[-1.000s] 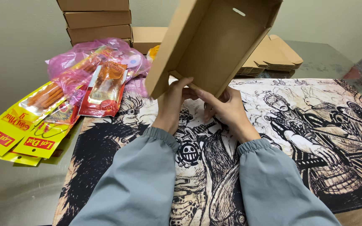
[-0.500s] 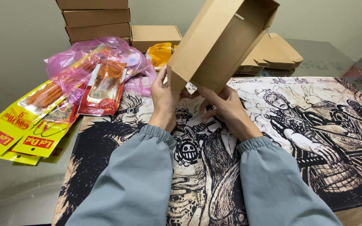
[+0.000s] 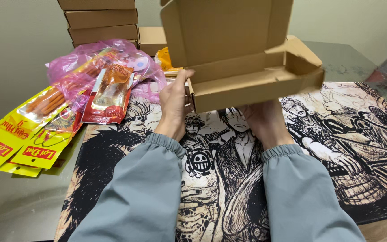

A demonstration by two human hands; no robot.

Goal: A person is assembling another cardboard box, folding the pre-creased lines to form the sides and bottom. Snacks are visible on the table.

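Both hands, left hand (image 3: 174, 107) and right hand (image 3: 265, 122), grip the open cardboard mailer box (image 3: 242, 62) mid-fold; side flaps probably need tucking next.

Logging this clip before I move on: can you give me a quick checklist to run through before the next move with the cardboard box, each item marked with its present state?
1. Left hand on the cardboard box: ok, it grips the left end.
2. Right hand supporting the box: ok, it is under the base, fingers hidden.
3. Box lid open: ok, the lid stands upright and the tray faces up.
4. Box interior empty: cannot tell, the front wall hides the floor.
5. Snack packets within view: ok, they lie left of the box on the printed mat.
6. Spare boxes stacked: ok, behind the packets.
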